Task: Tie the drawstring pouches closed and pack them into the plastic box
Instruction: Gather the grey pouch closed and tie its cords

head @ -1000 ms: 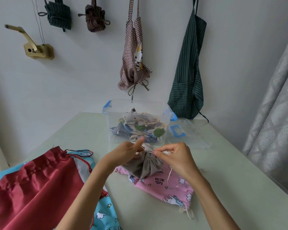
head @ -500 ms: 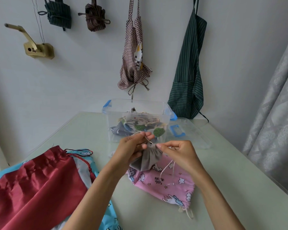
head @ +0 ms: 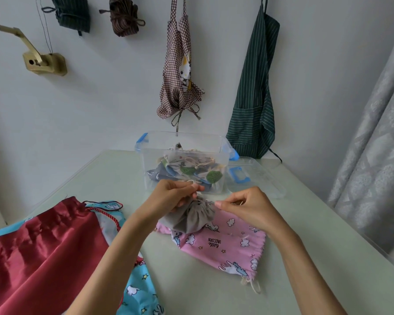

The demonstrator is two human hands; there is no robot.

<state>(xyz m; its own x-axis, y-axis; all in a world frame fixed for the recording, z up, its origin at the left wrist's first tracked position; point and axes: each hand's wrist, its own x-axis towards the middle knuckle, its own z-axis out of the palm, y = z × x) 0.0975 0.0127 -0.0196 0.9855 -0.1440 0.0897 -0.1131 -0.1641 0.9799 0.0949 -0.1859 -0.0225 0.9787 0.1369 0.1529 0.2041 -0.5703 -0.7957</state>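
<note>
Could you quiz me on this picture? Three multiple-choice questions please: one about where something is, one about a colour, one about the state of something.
1. Where does the pink unicorn pouch lie?
A. Inside the plastic box
B. Flat on the table, under the grey pouch
C. Hanging on the wall

2. What colour are the latches on the plastic box?
A. Blue
B. Yellow
C. Black

3. What state is the grey pouch in?
A. Spread flat and open
B. Gathered at the mouth, its cord held by both hands
C. Already packed in the box

Answers:
1 B: it lies on the table with the grey pouch partly on it.
2 A: blue clips show at both ends of the box.
3 B: the mouth is bunched, and the left hand and right hand pinch the cord.
</note>
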